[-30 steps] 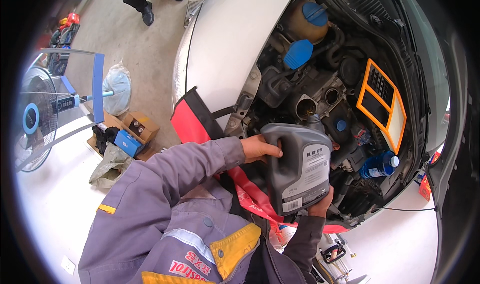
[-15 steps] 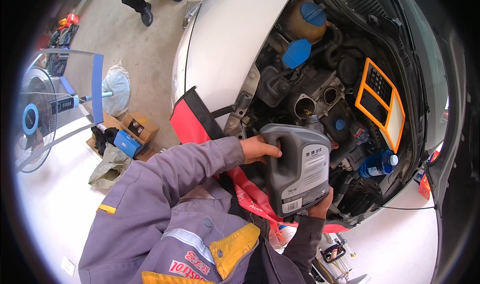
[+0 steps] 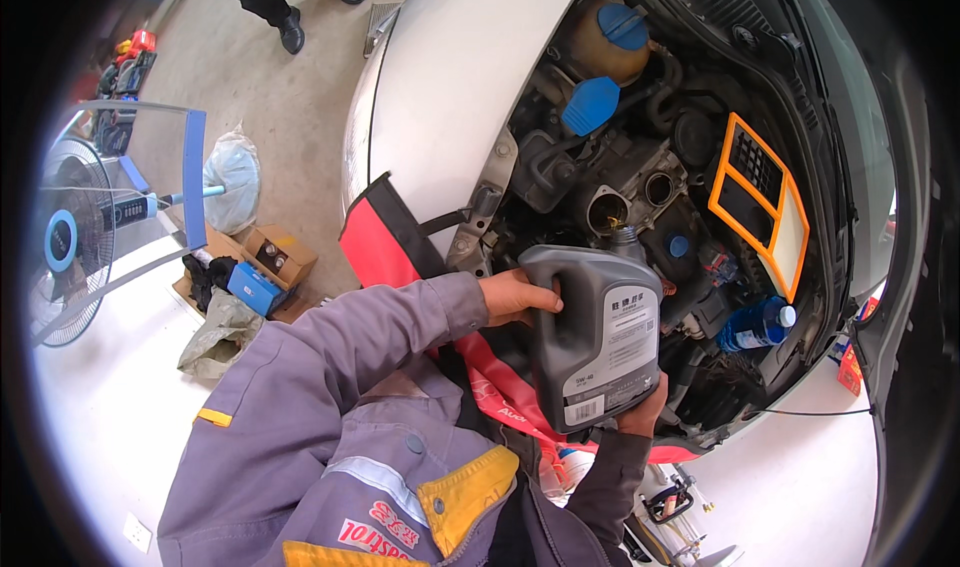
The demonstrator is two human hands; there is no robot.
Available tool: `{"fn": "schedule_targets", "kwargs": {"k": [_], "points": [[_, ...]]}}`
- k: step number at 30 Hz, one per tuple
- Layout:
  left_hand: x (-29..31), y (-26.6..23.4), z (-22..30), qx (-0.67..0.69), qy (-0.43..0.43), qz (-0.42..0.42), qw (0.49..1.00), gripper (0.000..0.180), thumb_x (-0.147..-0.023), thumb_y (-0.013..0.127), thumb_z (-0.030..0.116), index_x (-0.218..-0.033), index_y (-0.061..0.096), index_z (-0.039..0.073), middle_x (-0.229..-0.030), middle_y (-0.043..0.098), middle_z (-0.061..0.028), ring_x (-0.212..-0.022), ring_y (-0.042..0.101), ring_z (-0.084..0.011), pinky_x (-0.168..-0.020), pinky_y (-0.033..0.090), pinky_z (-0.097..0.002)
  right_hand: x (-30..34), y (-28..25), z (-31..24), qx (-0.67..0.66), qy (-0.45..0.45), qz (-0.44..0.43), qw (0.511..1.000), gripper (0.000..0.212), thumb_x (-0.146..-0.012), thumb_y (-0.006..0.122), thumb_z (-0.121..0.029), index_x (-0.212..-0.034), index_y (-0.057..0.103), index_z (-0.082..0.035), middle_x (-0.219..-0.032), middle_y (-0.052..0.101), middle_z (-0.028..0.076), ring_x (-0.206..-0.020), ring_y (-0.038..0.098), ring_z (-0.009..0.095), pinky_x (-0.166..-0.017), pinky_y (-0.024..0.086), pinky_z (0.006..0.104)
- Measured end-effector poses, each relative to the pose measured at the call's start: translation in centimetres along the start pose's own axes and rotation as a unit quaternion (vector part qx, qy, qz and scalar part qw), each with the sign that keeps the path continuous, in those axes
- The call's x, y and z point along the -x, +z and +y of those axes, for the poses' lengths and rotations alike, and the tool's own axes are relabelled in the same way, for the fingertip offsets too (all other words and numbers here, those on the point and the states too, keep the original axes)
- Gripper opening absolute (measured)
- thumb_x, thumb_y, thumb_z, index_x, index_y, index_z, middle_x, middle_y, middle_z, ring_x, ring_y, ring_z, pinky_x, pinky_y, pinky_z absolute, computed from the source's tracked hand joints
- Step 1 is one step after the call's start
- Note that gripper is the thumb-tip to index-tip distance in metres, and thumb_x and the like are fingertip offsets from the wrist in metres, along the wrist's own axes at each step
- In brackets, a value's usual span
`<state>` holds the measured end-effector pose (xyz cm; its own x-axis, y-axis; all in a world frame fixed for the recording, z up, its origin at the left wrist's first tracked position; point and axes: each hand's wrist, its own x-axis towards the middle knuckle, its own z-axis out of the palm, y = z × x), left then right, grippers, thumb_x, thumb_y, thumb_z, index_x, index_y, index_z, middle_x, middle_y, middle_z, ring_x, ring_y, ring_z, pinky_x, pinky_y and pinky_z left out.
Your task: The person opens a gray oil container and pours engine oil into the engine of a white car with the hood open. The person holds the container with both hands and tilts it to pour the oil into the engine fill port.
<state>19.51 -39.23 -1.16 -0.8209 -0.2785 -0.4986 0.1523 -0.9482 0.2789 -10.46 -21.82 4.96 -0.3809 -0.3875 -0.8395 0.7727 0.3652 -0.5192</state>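
A dark grey motor oil jug (image 3: 598, 342) is tipped over the engine, its ribbed neck (image 3: 624, 237) at the lower edge of a round engine opening (image 3: 607, 210). A little amber oil shows at the mouth. My left hand (image 3: 520, 297) is closed around the jug's handle, thumb on top. My right hand (image 3: 645, 414) grips the jug's bottom end from below; some of its fingers are hidden behind it. Beside the opening is a second round hole (image 3: 659, 188), and a blue cap (image 3: 679, 247) sits to the right of the neck.
An orange-framed air filter (image 3: 762, 210) and a bottle of blue liquid (image 3: 748, 327) lie at the bay's right. A coolant tank (image 3: 605, 52) stands at the far side. A red fender cover (image 3: 378, 237) drapes the front edge. Left are a fan (image 3: 75, 232) and a cardboard box (image 3: 280, 252).
Both hands keep their hold on the tilted jug, which has barely moved. The view has shifted very slightly.
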Motion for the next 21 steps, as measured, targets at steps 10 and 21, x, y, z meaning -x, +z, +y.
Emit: {"fn": "schedule_targets", "kwargs": {"k": [10,21], "points": [[-0.2,0.1,0.0,0.006,-0.006,-0.003,1.000,0.018,-0.086,0.072,0.015,-0.094,0.056,0.012,-0.100,0.059,-0.0012,-0.101,0.058,-0.0170,-0.088,0.049,-0.0380,0.3,0.5,-0.1,0.004,-0.001,0.010,1.000,0.042,-0.095,0.041,-0.032,-0.112,0.065,-0.001,-0.112,0.070,0.013,-0.102,0.067,0.030,-0.093,0.052,0.0410],[0.4,0.9,1.0,-0.025,0.009,0.007,1.000,0.019,-0.084,0.073,0.015,-0.094,0.057,0.011,-0.097,0.060,-0.0015,-0.097,0.058,-0.0161,-0.086,0.049,-0.0361,-1.3,-0.8,0.8,0.010,-0.032,0.003,0.999,0.042,-0.096,0.042,-0.032,-0.115,0.064,-0.002,-0.114,0.070,0.012,-0.105,0.065,0.030,-0.094,0.051,0.0406]]}}
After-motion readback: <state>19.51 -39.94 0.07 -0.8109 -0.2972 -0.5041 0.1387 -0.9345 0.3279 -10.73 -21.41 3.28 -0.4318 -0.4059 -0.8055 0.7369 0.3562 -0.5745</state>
